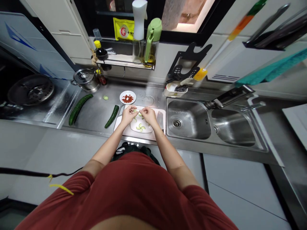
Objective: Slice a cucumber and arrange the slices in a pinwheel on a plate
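"Where do the cucumber slices (140, 127) lie?"

"On my white plate (148, 129), over the chopping board (125, 131). One cluster sits just bodyward of where my left hand (129, 114) and right hand (148, 115) nearly meet, slightly nearer the right."

"Holding anything?"

"Both hands are curled, fingers pinched; I can't tell whether they grip a slice."

2 steel sink basins (192, 127), dark faucet (231, 96), lidded pot (87, 83), yellow packet (120, 29), green-topped bottle (153, 35) on a shelf (120, 58)

Slices (140, 127) are pale green — their plate (148, 129) white.
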A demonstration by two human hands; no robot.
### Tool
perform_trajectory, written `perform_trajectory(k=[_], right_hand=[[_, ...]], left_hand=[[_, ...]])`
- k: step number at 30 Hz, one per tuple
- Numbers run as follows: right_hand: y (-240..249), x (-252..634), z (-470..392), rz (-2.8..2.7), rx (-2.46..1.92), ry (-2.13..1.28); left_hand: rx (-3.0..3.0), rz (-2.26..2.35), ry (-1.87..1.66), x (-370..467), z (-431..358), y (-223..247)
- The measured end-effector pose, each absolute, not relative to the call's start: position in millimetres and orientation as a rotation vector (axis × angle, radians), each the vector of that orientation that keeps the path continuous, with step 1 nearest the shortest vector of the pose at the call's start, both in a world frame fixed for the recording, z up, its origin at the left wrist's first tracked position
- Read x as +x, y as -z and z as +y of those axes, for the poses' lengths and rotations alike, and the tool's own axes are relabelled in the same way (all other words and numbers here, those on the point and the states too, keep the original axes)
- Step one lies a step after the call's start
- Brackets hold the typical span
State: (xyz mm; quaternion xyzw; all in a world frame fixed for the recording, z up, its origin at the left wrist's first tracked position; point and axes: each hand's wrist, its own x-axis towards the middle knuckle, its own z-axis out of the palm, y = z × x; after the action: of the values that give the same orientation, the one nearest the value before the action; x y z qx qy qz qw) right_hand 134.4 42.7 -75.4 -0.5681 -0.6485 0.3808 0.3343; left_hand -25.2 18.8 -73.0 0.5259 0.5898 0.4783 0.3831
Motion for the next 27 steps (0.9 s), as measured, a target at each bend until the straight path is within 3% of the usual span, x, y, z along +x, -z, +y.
perform_trajectory(k=[10,27], right_hand=[[121,119,41,-2.071,-1.717,-0.869],[146,101,45,-2.303,-1.829,-0.815]], left_hand=[[1.481,1.912,-0.67,-40,11,126],[1.595,2.084,-0.351,-39,12,127]])
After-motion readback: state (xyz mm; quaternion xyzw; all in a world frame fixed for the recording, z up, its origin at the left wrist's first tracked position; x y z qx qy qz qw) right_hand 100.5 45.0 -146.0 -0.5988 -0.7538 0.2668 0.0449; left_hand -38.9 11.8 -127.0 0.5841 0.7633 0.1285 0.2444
